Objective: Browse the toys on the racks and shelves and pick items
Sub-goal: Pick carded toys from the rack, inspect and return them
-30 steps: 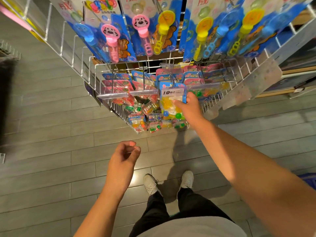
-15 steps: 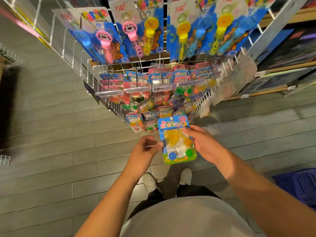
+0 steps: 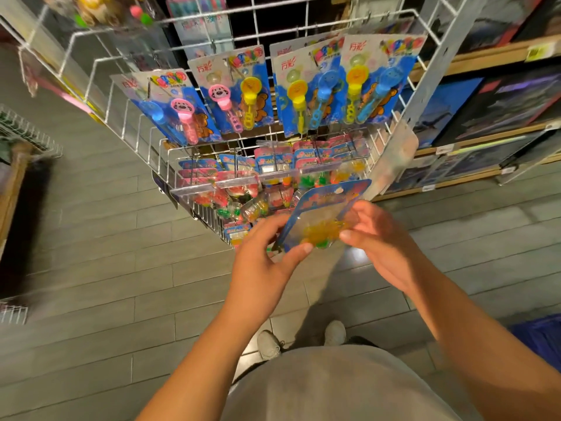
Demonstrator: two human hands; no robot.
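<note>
A blue-backed blister toy pack (image 3: pixel 326 212) with a yellow toy under clear plastic is held between both hands in front of a white wire rack (image 3: pixel 258 141). My left hand (image 3: pixel 264 256) pinches its lower left edge between thumb and fingers. My right hand (image 3: pixel 376 238) grips its right side, thumb on the front. The pack tilts to the right. Similar small packs (image 3: pixel 243 189) hang on the rack's lower hooks. Bubble wand cards (image 3: pixel 236 95) with pink, yellow and blue wands hang on the row above.
Wooden shelves (image 3: pixel 485 56) with dark boxed goods stand to the right of the rack. A blue basket (image 3: pixel 543 332) sits on the grey tiled floor at lower right. Another wire rack (image 3: pixel 27 132) is at the left edge. My shoes (image 3: pixel 303 338) are below.
The pack came off the rack in my right hand, my left hand joined it, and now both hands hold it higher and tilted. The view has tipped upward.
</note>
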